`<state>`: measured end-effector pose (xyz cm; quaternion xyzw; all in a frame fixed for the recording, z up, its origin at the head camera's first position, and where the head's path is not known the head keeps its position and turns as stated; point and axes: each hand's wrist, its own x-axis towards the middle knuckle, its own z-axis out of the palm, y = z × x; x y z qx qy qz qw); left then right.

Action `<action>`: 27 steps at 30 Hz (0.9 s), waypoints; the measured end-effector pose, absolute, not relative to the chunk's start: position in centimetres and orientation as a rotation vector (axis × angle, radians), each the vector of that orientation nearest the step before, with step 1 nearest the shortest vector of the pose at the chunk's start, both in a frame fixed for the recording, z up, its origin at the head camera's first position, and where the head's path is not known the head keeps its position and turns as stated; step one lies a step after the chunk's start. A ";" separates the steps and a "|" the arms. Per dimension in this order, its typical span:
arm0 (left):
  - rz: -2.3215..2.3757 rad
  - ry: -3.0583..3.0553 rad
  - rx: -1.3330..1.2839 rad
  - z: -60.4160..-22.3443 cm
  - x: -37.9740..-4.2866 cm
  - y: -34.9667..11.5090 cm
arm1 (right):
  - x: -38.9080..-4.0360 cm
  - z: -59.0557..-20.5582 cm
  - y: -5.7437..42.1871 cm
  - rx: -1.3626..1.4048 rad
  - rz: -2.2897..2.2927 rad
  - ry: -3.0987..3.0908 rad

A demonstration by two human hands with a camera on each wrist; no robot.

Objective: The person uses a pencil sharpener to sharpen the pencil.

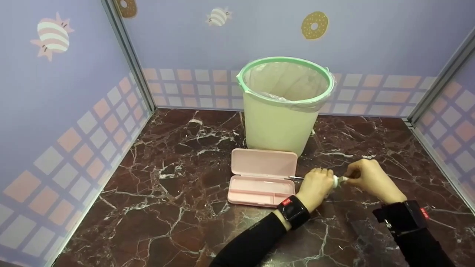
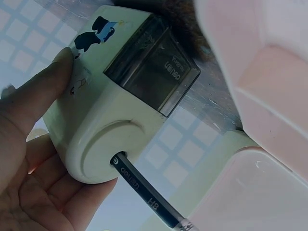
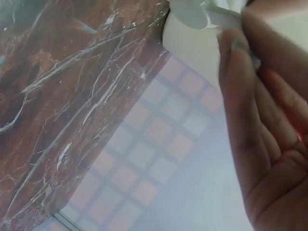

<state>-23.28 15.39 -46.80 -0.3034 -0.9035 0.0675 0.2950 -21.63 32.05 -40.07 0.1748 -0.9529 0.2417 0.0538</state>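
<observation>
Cream boxy plastic sharpener, dark slim pencil inserted, is gripped by the left hand beside the open pink plastic case; the right hand pinches what seems its blurred crank. Slackening the left hand could let it twist, snapping the pencil.

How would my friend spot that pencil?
Start at the green bin, then the open pink case in front. At the case's right, the left hand grips a pale sharpener. The pencil pokes out of it, dark and thin, marked HB, unlike the chunky sharpener.
</observation>
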 end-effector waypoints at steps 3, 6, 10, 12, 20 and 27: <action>0.181 -2.417 -0.813 -46.8 -23.3 15.4 | -22.1 -40.3 32.0 0.495 0.734 -2.843; 0.190 -2.417 -0.821 -46.8 -23.3 15.4 | -22.6 -40.5 31.9 0.474 0.714 -2.808; 0.199 -2.403 -0.825 -46.8 -23.3 15.4 | -23.3 -40.9 31.8 0.460 0.651 -2.768; 0.197 -2.395 -0.824 -46.8 -23.3 15.4 | -23.6 -41.2 31.7 0.444 0.627 -2.750; 0.198 -2.389 -0.827 -46.8 -23.3 15.3 | -24.9 -43.1 31.5 0.368 0.616 -2.710; 0.183 -2.389 -0.837 -46.7 -23.3 15.3 | -25.9 -44.6 31.6 0.374 0.611 -2.742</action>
